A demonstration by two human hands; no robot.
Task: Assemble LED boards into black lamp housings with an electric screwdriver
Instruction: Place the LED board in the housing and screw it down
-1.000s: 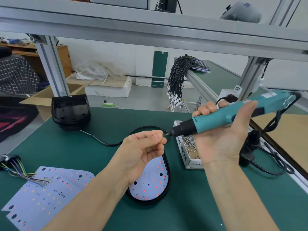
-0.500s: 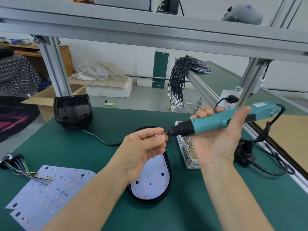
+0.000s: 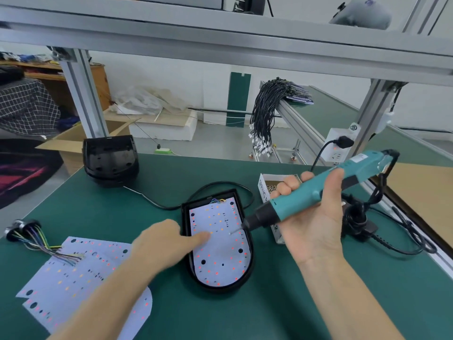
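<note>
Two hands at work: the right hand (image 3: pixel 316 212) is wrapped around the teal screwdriver (image 3: pixel 318 190), palm up, thumb over the body. The bit slants down-left out of the grip, with what looks like a small screw on its tip, just over the right-middle of the LED board (image 3: pixel 220 244). That board sits inside the black housing (image 3: pixel 248 266) on the green bench (image 3: pixel 282 303), below and left of the tool grip.

The left hand (image 3: pixel 161 244) holds nothing. Its fingers are loosely curled, blurred, with a fingertip on or just over the board's left half, opposite the bit tip.

Step as I read it: driving a screw to fix the board in the housing. Next: line the bit up over a mounting hole, bring the tool more upright, press the board flat with the left hand, then pull the trigger. A slanted approach risks the screw dropping or the bit skating across the LEDs.

Versus half a second ago: the left hand was up at the bit tip, pinching there; it has now dropped to the board. The screwdriver has tilted nose-down toward the board. The screw box (image 3: pixel 266 190) is behind the right-hand fingers, unmoved.
</note>
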